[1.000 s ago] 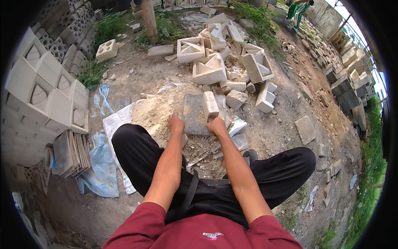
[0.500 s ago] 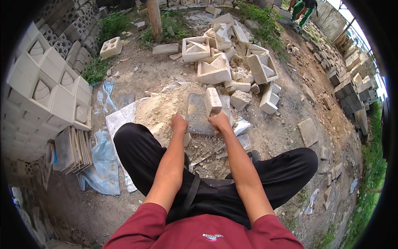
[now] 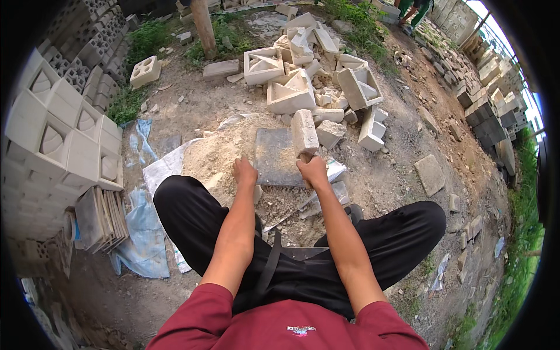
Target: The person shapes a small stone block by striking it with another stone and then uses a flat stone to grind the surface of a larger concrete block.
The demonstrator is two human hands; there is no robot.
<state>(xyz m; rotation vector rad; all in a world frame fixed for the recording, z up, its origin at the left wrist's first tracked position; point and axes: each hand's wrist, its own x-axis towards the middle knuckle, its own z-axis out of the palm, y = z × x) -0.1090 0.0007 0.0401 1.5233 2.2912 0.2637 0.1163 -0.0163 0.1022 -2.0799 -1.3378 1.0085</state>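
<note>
My right hand (image 3: 314, 170) is wrapped round the short handle of a mallet with a thick, pale, dust-coated block for a head (image 3: 304, 132). The head stands up over the right edge of a flat grey slab (image 3: 274, 153), which has crumbs strewn on it. At the slab's lower left, my left hand (image 3: 245, 171) is closed with its knuckles up, beside a heap of sandy, crushed material (image 3: 213, 153). Whatever its fingers may hold is hidden beneath them.
Broken pale blocks (image 3: 291, 93) are piled beyond the slab. Stacked hollow blocks (image 3: 64, 125) rise at left, above leaning boards (image 3: 102, 219) and blue sheeting (image 3: 143, 236). A wooden post (image 3: 204, 29) stands at the back. Another person's legs (image 3: 408, 16) show at far right.
The mallet's head has shifted up and to the right relative to the slab, baring more of its surface. My left hand stays by the slab's left edge. The whole view has shifted slightly.
</note>
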